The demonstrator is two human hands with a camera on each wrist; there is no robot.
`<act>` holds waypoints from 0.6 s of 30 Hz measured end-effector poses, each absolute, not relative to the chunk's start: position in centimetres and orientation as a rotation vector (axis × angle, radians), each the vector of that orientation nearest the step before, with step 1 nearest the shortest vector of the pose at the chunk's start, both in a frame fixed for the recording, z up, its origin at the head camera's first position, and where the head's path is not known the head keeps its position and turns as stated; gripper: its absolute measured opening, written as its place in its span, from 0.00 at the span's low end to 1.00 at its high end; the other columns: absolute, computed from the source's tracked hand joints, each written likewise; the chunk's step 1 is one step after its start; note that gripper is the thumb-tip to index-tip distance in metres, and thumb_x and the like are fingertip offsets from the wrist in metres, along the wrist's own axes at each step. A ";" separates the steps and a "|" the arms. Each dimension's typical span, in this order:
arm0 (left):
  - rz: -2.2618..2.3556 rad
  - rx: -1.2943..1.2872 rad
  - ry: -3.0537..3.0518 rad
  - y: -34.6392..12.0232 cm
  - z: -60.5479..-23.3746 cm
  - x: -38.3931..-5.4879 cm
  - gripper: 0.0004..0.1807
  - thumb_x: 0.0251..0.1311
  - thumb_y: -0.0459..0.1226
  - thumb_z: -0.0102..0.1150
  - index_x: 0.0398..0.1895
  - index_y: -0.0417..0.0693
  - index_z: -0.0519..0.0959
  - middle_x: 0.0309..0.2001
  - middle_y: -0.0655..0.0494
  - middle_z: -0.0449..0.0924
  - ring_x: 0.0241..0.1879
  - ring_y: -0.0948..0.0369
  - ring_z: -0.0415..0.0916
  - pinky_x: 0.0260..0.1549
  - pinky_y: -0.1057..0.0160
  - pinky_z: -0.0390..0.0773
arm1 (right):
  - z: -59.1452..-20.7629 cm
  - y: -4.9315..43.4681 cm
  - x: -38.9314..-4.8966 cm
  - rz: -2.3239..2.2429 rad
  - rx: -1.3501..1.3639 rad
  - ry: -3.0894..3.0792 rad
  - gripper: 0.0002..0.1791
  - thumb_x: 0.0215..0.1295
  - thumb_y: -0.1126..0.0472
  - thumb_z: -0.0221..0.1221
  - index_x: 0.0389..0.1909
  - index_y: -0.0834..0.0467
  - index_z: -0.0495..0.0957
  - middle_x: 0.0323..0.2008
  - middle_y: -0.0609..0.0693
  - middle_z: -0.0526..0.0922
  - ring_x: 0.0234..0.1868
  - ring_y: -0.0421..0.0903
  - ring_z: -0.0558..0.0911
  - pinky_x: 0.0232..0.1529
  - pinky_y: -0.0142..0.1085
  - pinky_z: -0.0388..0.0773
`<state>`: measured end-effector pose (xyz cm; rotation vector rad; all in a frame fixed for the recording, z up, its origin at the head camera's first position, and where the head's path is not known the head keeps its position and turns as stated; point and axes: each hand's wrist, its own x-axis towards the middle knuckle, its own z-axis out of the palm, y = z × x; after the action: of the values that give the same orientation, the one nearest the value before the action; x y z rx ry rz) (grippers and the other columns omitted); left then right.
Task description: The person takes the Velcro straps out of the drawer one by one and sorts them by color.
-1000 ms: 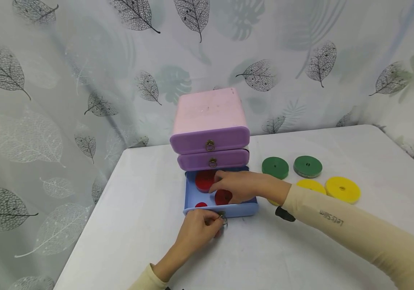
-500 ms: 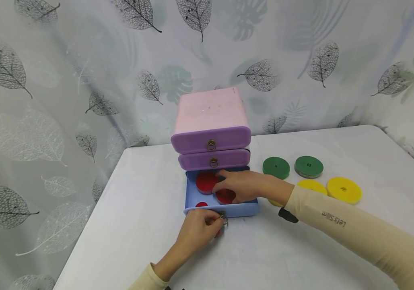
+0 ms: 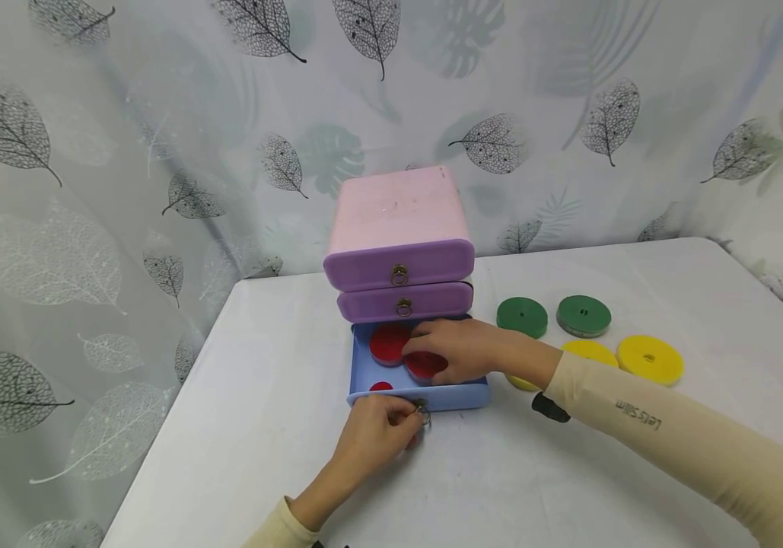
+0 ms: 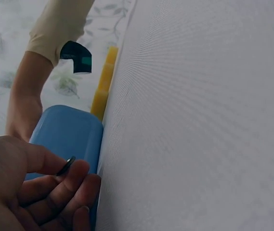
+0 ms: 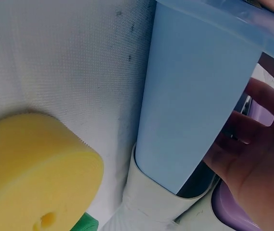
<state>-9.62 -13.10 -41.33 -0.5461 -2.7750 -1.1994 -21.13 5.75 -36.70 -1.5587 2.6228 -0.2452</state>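
My left hand [image 3: 375, 434] pinches the metal ring pull [image 4: 66, 166] on the front of the blue drawer [image 3: 358, 365], which stands pulled out. Inside it, my right hand [image 3: 459, 346] holds a red roll of tape [image 3: 424, 365] at the front right, fingers over its far side and thumb at its near side. A second red roll [image 3: 389, 344] lies flat just behind and to the left. Only the top of a small red round thing [image 3: 381, 386] shows by the drawer's front wall. In the right wrist view, the drawer's side hides the held roll.
Above the blue drawer, two purple drawers [image 3: 377, 266] sit shut in the pink cabinet [image 3: 398, 205]. To the right lie two green rolls [image 3: 521, 316] and several yellow rolls [image 3: 650, 359], some partly behind the right forearm. A leaf-print curtain [image 3: 227, 152] hangs behind the white table [image 3: 281, 380].
The front red roll has tipped and shifted slightly under my right hand, whose fingers have come nearer over it. My left hand stays on the ring pull.
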 end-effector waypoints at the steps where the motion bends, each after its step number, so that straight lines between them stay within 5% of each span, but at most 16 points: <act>1: -1.197 -0.546 -2.776 -13.1 -41.3 -9.6 0.12 0.53 0.35 0.58 0.15 0.54 0.80 0.11 0.72 0.70 0.12 0.72 0.66 0.10 0.69 0.66 | -36.6 5.8 -21.1 -0.266 -1.560 2.622 0.29 0.52 0.53 0.66 0.57 0.46 0.73 0.52 0.45 0.73 0.50 0.41 0.70 0.47 0.38 0.72; 18: -1.240 -0.537 -2.791 -13.1 -41.3 -9.6 0.11 0.55 0.35 0.58 0.16 0.53 0.81 0.11 0.71 0.71 0.12 0.70 0.67 0.11 0.68 0.68 | -34.3 7.6 -20.2 -0.494 -1.417 2.726 0.27 0.47 0.44 0.65 0.52 0.43 0.76 0.42 0.37 0.77 0.41 0.37 0.74 0.34 0.30 0.73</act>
<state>-9.62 -13.10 -41.29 -0.5370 -2.7910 -1.2398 -20.25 7.57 -34.27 -1.4171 2.7257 -0.4935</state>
